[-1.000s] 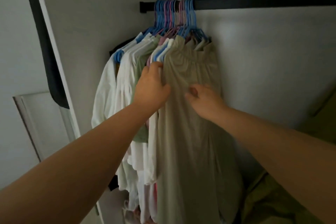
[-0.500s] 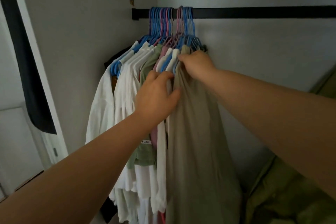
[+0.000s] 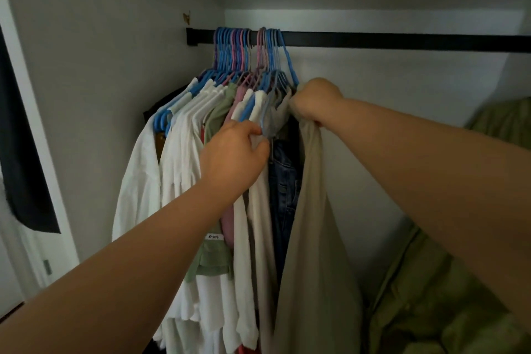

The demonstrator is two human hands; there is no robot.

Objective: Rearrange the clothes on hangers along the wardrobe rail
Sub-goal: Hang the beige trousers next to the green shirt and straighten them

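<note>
A black rail (image 3: 402, 42) runs across the wardrobe's back wall. Several blue, pink and purple hangers (image 3: 244, 49) are bunched at its left end, carrying white shirts (image 3: 178, 158), a green top (image 3: 215, 264), a pink one and dark jeans (image 3: 283, 181). My right hand (image 3: 314, 102) is closed on the top of a long beige garment (image 3: 313, 238), holding it apart to the right of the bunch. My left hand (image 3: 234, 156) grips the shoulder of a white garment (image 3: 260, 215) on a blue hanger, pressing the bunch left.
The rail's right stretch carries no hangers. An olive-green fabric heap (image 3: 448, 282) fills the lower right. A white side wall (image 3: 115, 66) stands close on the left, with a dark cloth (image 3: 23, 169) hanging by the door frame at far left.
My right hand has pulled the beige garment's top to the right, opening a gap that shows the jeans. My left hand rose to the white garment's shoulder. The view moved closer.
</note>
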